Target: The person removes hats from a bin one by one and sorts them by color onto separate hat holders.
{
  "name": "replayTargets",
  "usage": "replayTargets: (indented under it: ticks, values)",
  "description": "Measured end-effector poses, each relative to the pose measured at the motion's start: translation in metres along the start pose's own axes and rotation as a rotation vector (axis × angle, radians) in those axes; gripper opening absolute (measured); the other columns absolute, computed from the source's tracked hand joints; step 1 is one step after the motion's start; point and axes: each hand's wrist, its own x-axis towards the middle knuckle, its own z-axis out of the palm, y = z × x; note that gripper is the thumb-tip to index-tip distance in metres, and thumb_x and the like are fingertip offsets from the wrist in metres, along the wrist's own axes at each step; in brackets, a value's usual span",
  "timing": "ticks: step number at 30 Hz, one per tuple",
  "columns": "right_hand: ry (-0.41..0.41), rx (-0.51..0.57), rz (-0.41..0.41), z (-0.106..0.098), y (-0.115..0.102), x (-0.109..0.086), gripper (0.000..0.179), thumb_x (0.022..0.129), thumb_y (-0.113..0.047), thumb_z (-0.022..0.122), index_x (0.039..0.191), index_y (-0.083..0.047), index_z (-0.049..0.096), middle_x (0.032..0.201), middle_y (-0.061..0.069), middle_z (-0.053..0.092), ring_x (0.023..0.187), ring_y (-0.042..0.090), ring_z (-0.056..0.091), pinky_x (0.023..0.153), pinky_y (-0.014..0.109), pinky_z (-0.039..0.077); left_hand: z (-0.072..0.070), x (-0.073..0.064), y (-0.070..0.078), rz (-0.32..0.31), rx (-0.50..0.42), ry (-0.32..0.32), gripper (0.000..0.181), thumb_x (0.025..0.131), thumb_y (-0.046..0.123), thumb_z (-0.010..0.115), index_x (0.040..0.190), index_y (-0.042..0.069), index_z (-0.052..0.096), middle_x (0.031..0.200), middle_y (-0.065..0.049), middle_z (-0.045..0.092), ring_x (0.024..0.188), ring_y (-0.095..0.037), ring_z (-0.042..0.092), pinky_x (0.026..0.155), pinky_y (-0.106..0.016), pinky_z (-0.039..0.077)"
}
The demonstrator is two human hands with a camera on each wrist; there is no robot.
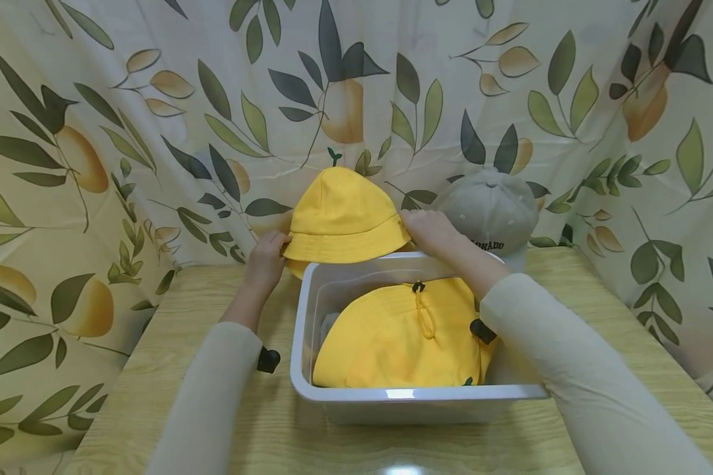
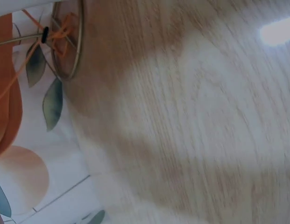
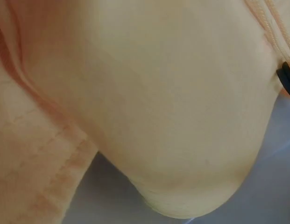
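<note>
A yellow bucket hat with a small green sprout on its crown sits upright behind the bin. My left hand pinches the left edge of its brim. At the right side of the brim, my right hand grips the edge with curled fingers. In the left wrist view, an orange cord with a black toggle hangs by a metal ring. Another yellow hat, with a drawstring and black stopper, lies in the white bin under my right forearm; its pale-looking cloth fills the right wrist view.
A grey baseball cap with dark lettering stands at the back right, partly behind my right arm. The bin takes up the middle of the wooden table. A leaf-patterned curtain closes off the back and sides.
</note>
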Motion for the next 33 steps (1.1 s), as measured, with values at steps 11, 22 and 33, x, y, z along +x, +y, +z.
replayTargets:
  ticks: [11,22,33]
  values:
    - [-0.045,0.043,0.040,-0.003,0.004,-0.005,0.002,0.092,-0.003,0.053,0.091,-0.001,0.054,0.081,0.014,0.059,0.073,0.032,0.061,0.059,0.046,0.051,-0.004,-0.005,0.003,-0.336,-0.332,-0.053,0.026,0.078,-0.015,0.062,0.102,-0.007,0.065,0.099,-0.022,0.062,0.092,-0.035,0.062,0.084,-0.041,0.052]
    - [-0.102,0.023,-0.002,-0.026,0.001,-0.011,0.008,0.085,-0.001,0.058,0.079,-0.004,0.052,0.075,0.013,0.059,0.069,0.031,0.060,0.056,0.047,0.049,-0.039,-0.005,-0.003,-0.319,-0.389,-0.237,0.025,0.084,-0.003,0.065,0.109,-0.006,0.064,0.102,-0.024,0.066,0.094,-0.035,0.063,0.084,-0.044,0.053]
    - [-0.239,0.069,0.057,-0.081,-0.013,-0.018,0.022,0.087,-0.007,0.060,0.108,0.000,0.059,0.094,0.013,0.064,0.073,0.024,0.057,0.057,0.034,0.045,-0.077,0.016,0.012,-0.272,-0.353,-0.328,0.030,0.087,0.018,0.069,0.110,-0.001,0.066,0.103,-0.015,0.069,0.093,-0.027,0.065,0.079,-0.042,0.053]
